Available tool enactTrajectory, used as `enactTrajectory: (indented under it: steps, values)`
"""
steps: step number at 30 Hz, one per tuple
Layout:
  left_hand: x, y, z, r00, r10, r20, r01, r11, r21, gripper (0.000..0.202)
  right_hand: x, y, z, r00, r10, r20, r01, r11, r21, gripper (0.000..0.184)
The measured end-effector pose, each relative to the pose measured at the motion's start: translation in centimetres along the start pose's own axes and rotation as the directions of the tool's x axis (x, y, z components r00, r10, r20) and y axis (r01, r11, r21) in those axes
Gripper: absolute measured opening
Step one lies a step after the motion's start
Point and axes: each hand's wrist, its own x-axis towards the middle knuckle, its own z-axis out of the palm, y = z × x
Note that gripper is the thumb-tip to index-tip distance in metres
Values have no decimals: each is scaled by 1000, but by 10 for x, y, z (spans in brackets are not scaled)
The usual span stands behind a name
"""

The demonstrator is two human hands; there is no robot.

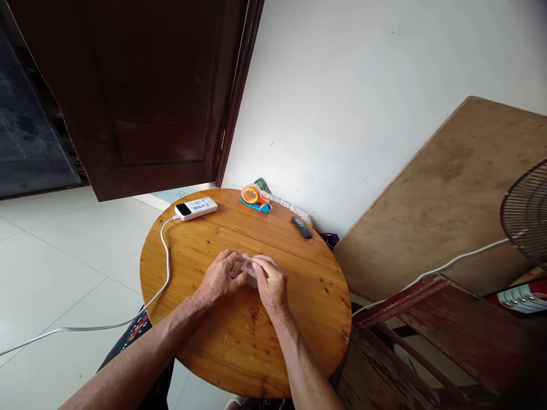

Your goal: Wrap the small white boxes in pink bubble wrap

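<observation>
A small pale box (251, 280) rests on the round wooden table (239, 353), mostly covered by my hands. My left hand (224, 273) is closed around its left side, thumb along the near edge. On the other side my right hand (270, 280) pinches a small translucent piece (247, 265) with a darker spot, at the top of the box. Whether this piece is part of the box or separate, I cannot tell. The fingertips hide much of both.
A white power bank (197, 208) with a plugged-in white cable (167, 267) lies at the table's back left. Farther back is an orange and blue tape dispenser (255, 198); a dark blurred object (301, 227) lies right of it. A wooden board (444, 199) and a fan (527, 210) stand at right.
</observation>
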Motion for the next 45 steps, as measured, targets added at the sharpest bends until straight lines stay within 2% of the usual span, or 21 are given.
enactTrajectory:
  steps: [7,10,12,15,19,22,25,28,31,33,35,39,45]
  values:
    - [-1,-2,3,999,-8,-43,8,1000,-4,30,-1,0,-7,993,-2,116,0,1000,14,24]
    - [-3,-2,5,996,65,-55,-65,998,10,40,-2,0,-9,990,4,143,-7,1000,25,24]
    - [-4,-3,5,992,113,-49,-112,993,28,42,-2,0,-10,991,9,136,-13,1000,24,23]
    - [-4,-5,5,992,115,-47,-113,992,54,38,-2,3,-11,994,50,94,-55,997,51,21]
    - [-4,-7,6,993,105,-45,-101,992,80,34,0,5,-14,983,181,38,-185,975,123,26]
    - [-4,-7,8,992,106,-62,-102,992,76,35,1,3,-15,969,206,135,-224,964,140,22]
    - [-4,-6,11,991,101,-88,-94,992,80,33,2,-1,-15,972,142,187,-169,976,138,16]
    - [-4,-5,12,991,93,-100,-83,992,96,31,2,-1,-13,990,115,87,-124,986,108,17]
    - [-4,-5,13,992,86,-89,-77,992,105,33,1,6,-12,978,202,-52,-197,976,92,24]
    - [-4,-6,13,993,86,-84,-77,991,111,35,0,11,-12,956,288,-63,-281,955,100,31]
    - [-4,-6,13,992,87,-90,-76,990,121,35,0,13,-12,946,323,11,-322,941,105,33]
    - [-4,-2,12,992,74,-98,-60,988,140,33,2,6,-12,955,223,196,-240,968,68,23]
    - [-5,5,10,995,40,-93,-27,991,132,29,3,-9,-11,976,83,200,-90,996,26,20]
